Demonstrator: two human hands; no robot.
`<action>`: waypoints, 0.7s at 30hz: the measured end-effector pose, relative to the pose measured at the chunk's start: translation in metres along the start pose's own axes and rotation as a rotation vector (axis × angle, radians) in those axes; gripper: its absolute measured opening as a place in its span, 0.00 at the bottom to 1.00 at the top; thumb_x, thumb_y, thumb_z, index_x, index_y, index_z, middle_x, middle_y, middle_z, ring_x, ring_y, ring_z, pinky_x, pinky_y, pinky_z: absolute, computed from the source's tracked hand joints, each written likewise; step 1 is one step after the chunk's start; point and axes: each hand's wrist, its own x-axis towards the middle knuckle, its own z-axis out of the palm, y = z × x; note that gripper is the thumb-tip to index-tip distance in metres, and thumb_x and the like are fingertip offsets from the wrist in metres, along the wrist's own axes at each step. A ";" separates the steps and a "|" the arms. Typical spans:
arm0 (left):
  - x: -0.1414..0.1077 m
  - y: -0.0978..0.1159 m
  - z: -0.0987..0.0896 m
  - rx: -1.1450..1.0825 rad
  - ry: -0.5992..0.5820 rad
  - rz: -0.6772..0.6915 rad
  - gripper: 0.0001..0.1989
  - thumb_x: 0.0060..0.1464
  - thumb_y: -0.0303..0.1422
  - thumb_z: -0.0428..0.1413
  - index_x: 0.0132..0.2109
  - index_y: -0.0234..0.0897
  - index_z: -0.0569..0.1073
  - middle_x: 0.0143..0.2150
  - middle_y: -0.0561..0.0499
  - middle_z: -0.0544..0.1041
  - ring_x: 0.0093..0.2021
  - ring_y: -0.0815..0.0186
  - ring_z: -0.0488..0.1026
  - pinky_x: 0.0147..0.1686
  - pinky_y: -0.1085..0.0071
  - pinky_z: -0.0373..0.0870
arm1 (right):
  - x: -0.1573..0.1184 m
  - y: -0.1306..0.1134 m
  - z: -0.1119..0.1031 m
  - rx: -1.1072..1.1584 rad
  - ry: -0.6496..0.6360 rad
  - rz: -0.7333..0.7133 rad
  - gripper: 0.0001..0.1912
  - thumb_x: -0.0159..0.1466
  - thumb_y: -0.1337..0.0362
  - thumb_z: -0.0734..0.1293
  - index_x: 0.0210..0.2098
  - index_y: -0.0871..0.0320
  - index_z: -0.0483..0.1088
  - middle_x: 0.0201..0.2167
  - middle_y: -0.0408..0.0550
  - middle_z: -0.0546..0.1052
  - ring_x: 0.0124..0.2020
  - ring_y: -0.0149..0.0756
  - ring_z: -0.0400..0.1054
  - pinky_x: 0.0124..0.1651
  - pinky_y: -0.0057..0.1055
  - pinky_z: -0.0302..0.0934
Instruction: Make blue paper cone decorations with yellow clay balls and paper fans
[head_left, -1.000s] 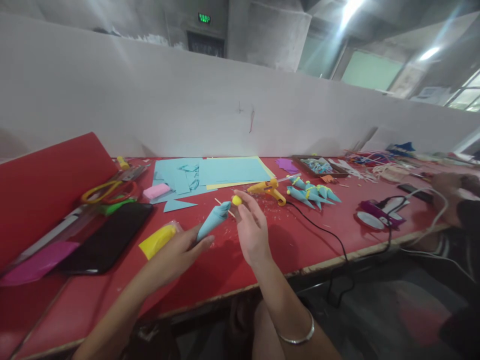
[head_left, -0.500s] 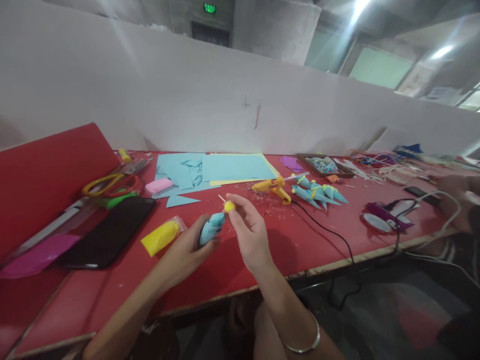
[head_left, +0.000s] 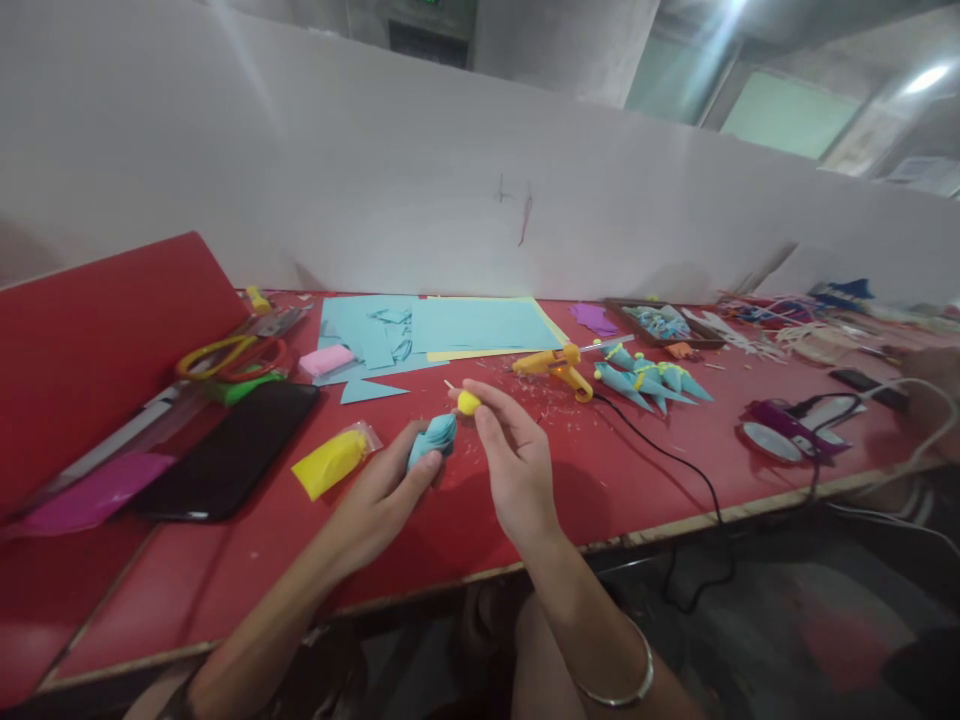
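Note:
My left hand (head_left: 401, 468) is closed around a bundle of folded light-blue paper (head_left: 435, 436). Just to its right, my right hand (head_left: 517, 460) pinches a small yellow ball (head_left: 468, 403) between thumb and fingers; a thin pale stick (head_left: 449, 384) pokes out beside it. The ball and the blue bundle are close but apart. A yellow packet of clay-like material (head_left: 330, 463) lies left of my left hand. Beyond my right hand lie a yellow glue gun (head_left: 553, 368) and several blue paper cones with yellow trim (head_left: 651, 380).
Blue paper sheets (head_left: 480, 325) lie at the back by the white partition (head_left: 390, 180). On the left are a black phone (head_left: 232, 455), scissors (head_left: 217, 358) and a pink packet (head_left: 97, 492). A black cord (head_left: 701, 470) hangs over the table edge. Another person's arm (head_left: 934, 395) is at far right.
The camera view has shifted slightly. My left hand has turned the blue paper bundle a little, and its thumb now lies across it. The yellow ball stays pinched in my right hand.

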 end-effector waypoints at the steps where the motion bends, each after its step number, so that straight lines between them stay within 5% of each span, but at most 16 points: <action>1: 0.000 0.000 0.000 0.003 -0.002 0.005 0.14 0.56 0.44 0.44 0.38 0.39 0.65 0.28 0.54 0.65 0.28 0.69 0.61 0.29 0.74 0.62 | 0.000 -0.001 0.000 -0.021 0.003 0.000 0.11 0.61 0.63 0.62 0.41 0.54 0.72 0.40 0.45 0.78 0.42 0.32 0.72 0.46 0.32 0.68; 21: 0.000 -0.001 -0.002 0.042 -0.010 -0.015 0.17 0.56 0.46 0.44 0.40 0.38 0.66 0.30 0.53 0.68 0.28 0.69 0.64 0.28 0.74 0.64 | -0.003 0.000 -0.002 -0.151 -0.069 -0.031 0.11 0.61 0.64 0.61 0.41 0.54 0.72 0.41 0.44 0.78 0.42 0.32 0.72 0.46 0.31 0.68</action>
